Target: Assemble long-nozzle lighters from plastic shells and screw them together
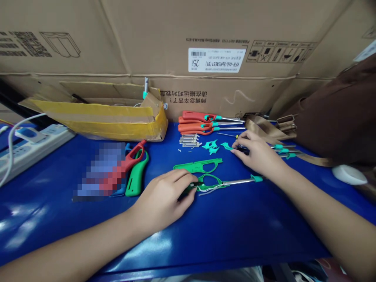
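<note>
My left hand is closed on the handle end of an opened green gas lighter. White wires run along its trigger loop, and a metal tube with a teal tip points right. Just behind lies the loose green shell half. My right hand is in a pinch at the back right. Something dark shows between its fingers, but I cannot make out what. By its fingertips are a small teal piece and a thin rod with a yellow end. Several teal parts lie to their left.
Red lighters and clear small tanks lie at the back. Metal tubes with teal ends lie behind my right wrist. A taped carton, power strip and green handle are left. A white mouse-shaped object lies right.
</note>
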Motion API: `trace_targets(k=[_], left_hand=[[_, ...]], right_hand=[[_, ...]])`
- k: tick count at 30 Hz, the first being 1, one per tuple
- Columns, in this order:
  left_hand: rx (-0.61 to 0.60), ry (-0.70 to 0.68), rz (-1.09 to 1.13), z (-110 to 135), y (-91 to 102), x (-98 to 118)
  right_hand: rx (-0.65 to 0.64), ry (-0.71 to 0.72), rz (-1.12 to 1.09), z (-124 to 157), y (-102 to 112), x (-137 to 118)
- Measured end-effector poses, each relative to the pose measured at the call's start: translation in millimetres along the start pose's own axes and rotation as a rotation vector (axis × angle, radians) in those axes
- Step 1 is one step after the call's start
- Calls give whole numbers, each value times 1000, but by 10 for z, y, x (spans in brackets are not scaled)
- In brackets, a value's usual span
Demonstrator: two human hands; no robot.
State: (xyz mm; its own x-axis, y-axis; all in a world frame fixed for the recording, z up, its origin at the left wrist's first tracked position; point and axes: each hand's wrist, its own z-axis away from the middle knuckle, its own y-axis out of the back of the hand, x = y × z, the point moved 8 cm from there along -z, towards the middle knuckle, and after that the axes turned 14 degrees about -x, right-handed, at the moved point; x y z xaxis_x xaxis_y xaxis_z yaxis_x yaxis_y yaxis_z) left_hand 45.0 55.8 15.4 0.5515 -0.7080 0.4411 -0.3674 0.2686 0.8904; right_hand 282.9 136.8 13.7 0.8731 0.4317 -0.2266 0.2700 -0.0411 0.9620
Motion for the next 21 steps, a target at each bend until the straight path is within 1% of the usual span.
trace_targets(k=[2,5,8,10,11,13,15,18,21], left_hand=[[7,-7,-7,-1,14,8],[24,-7,1,-8,32,4],[69,8,43,-17,62,-26],[126,10,81,-16,102,-43],[156,7,99,-13,125,-49],[210,-4,127,-1,168,-53],[238,-39,139,13,199,-31],[239,-109,129,27,213,29],[213,-145,106,23,192,68]], right_hand=[[-17,33,-27,-1,-3,-28],[11,78,-91,26,108,-151],[59,169,-160,95,271,-409],[32,266,-188,156,314,-635],[13,325,-185,195,318,-752],[-29,426,-113,276,292,-956],[-45,495,-45,346,262,-1087],[-52,550,-1,400,234,-1173],[-69,571,0,407,214,-1205]])
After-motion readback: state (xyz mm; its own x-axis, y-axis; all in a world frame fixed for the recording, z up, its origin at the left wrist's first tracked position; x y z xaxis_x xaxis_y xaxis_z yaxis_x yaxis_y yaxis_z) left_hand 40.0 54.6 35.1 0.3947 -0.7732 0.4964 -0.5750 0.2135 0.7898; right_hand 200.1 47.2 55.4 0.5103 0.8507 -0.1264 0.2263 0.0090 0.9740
